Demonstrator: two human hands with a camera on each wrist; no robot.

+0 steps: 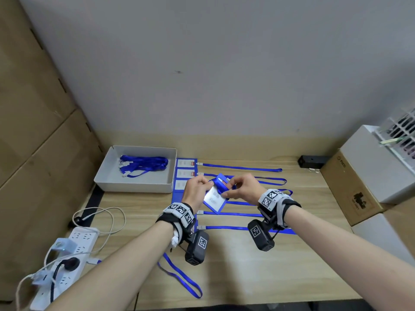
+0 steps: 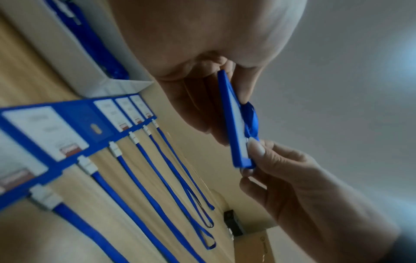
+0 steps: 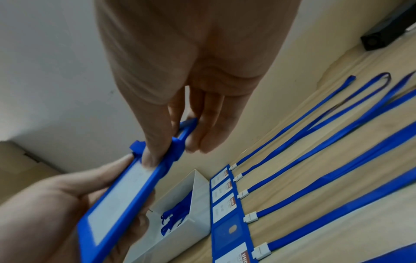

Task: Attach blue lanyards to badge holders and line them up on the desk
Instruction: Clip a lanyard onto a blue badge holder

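Above the desk both hands hold a blue badge holder (image 1: 213, 199) with a white card in it. My left hand (image 1: 208, 184) grips its lower part (image 3: 121, 195) from the side. My right hand (image 1: 226, 190) pinches a blue lanyard strap (image 2: 250, 115) against the holder's top end (image 2: 234, 124). On the desk under my left forearm lies a blue lanyard loop (image 1: 179, 277), its upper end hidden by the wrist. Behind the hands several finished badge holders (image 1: 186, 163) lie in a column, their lanyards (image 1: 242, 168) stretched to the right.
A white tray (image 1: 132, 188) with loose blue lanyards (image 1: 143, 164) stands at the back left. A power strip (image 1: 74, 248) with cables sits at the front left. A cardboard box (image 1: 350, 187) and a small black box (image 1: 313, 161) stand on the right.
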